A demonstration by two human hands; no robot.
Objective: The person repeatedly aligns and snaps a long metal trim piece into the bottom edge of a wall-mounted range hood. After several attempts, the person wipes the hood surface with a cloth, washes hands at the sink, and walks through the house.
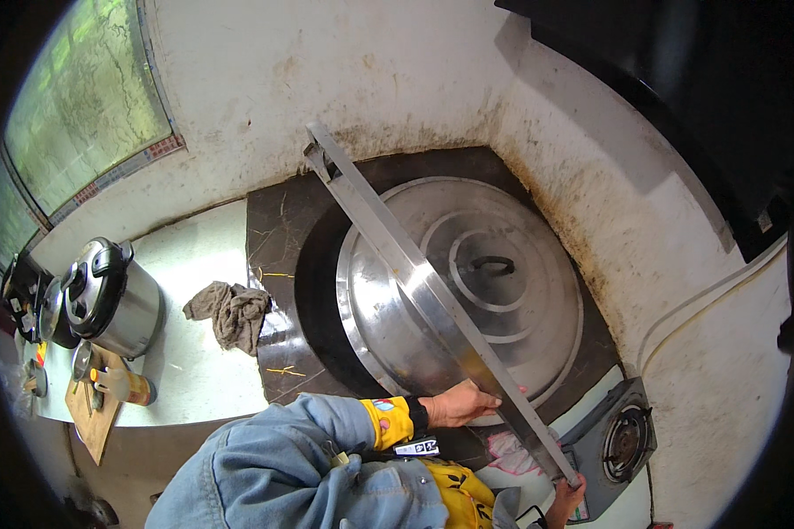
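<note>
Sideways, left hand (459,405) grasps metal bar (425,289), right hand (565,503) clasping its end.

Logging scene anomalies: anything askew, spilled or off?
Yes. Behind the slanting metal bar, the big lid seems off-centre, with a dark crescent showing along its left. The cutting board juts past the counter's front edge, looking unstable. Brown grime stains the wall. No clear spill.
</note>
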